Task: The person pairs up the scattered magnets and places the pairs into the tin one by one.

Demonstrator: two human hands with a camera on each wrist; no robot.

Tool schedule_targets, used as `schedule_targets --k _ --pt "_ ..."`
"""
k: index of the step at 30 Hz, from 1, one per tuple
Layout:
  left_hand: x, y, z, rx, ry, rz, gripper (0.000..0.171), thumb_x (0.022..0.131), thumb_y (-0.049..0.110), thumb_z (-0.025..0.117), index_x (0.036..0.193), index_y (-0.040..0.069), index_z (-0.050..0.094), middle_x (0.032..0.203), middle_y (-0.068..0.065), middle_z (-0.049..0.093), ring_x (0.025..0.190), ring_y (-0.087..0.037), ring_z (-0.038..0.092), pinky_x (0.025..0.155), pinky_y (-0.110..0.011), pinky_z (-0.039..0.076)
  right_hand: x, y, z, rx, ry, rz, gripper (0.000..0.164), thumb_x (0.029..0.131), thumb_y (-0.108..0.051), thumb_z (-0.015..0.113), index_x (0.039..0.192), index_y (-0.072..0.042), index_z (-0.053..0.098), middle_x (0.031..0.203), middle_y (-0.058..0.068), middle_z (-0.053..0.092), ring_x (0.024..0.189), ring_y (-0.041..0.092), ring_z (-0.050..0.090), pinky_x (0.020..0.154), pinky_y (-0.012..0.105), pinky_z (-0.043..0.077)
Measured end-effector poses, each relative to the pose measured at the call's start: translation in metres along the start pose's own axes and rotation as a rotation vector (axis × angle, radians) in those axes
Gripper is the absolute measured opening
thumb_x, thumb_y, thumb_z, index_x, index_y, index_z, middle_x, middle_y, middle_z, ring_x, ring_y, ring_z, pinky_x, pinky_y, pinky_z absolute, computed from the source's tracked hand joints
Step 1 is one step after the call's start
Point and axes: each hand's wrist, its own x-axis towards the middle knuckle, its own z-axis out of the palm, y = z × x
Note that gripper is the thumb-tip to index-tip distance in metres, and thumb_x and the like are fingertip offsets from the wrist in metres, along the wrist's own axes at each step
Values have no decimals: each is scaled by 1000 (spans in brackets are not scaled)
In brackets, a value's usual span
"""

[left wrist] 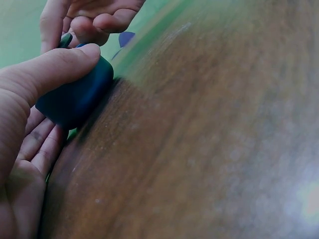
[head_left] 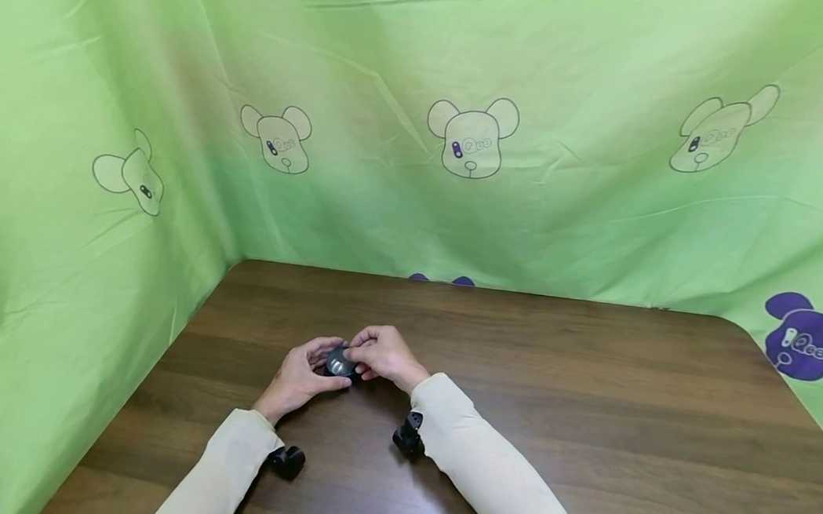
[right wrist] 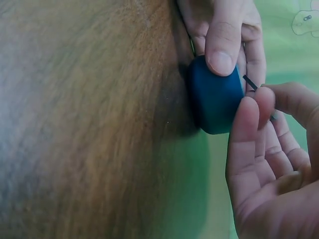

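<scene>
A small dark blue, round-cornered case [head_left: 339, 362] sits on the table, a shiny grey disc-like surface facing up in the head view. My left hand [head_left: 300, 374] grips it from the left, thumb on the near side and fingers around the far side. From the right, my right hand [head_left: 386, 356] pinches a thin dark piece [right wrist: 249, 82] at the top of the case between thumb and forefinger. Most of that piece is hidden by the fingertips, and whether it is joined to the case I cannot tell. Smooth blue side walls show in both wrist views.
The brown wood-grain table [head_left: 553, 376] reaches to a green cloth backdrop [head_left: 358, 206] with bear-head prints at the back and sides. Black wrist cameras, one at the left cuff [head_left: 287, 462] and one at the right cuff [head_left: 408, 434], hang close to the tabletop.
</scene>
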Motion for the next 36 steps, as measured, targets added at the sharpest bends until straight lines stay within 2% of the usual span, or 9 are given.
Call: schedule_targets --k 7,11,17,24,28,32,34,36 --pt "2 2 3 6 -5 -1 63 75 6 88 131 -1 60 129 -20 63 121 -32 59 105 -41 46 0 1 0 -76 24 -30 11 87 -4 75 93 2 68 68 6 67 48 8 53 47 24 53" --pt "3 1 4 -3 -8 3 63 76 5 87 131 -3 59 128 -21 63 121 -33 59 105 -44 45 -1 0 -3 -52 26 -40 13 90 -6 73 96 4 69 69 10 69 47 9 56 47 27 55" --pt "9 0 9 8 -24 -2 64 75 6 88 132 -1 60 130 -18 63 122 -32 59 105 -43 46 -5 0 -19 16 83 -17 14 91 -8 71 98 4 69 71 12 68 48 10 58 49 27 56" --pt "13 -2 10 19 -51 12 64 73 7 89 131 1 61 129 -15 65 121 -31 60 104 -43 46 -14 8 -36 7 114 0 14 92 -7 71 99 4 68 81 19 71 48 10 59 51 28 57" --pt "15 -2 6 28 -52 23 65 73 9 89 131 2 61 129 -15 65 122 -30 59 105 -45 44 -18 14 -46 7 118 -5 13 91 -7 71 99 4 68 83 19 72 50 11 59 51 27 56" --pt "13 -2 -2 21 -51 26 65 75 7 88 133 -2 58 131 -19 62 125 -33 56 108 -46 41 -23 16 -56 0 112 -27 12 91 -7 71 97 4 68 83 19 71 51 12 60 53 28 57" --pt "11 -1 -6 20 -57 18 65 78 6 86 134 -4 56 133 -21 61 126 -35 55 108 -47 40 -28 15 -62 -38 115 -53 11 91 -6 70 96 4 68 83 20 71 53 14 62 54 31 58" --pt "9 2 -10 59 -65 6 65 80 9 85 136 -4 55 134 -20 60 126 -34 55 108 -48 41 -33 15 -69 -122 127 -96 10 91 -7 71 93 3 69 81 17 71 56 17 65 56 32 59"
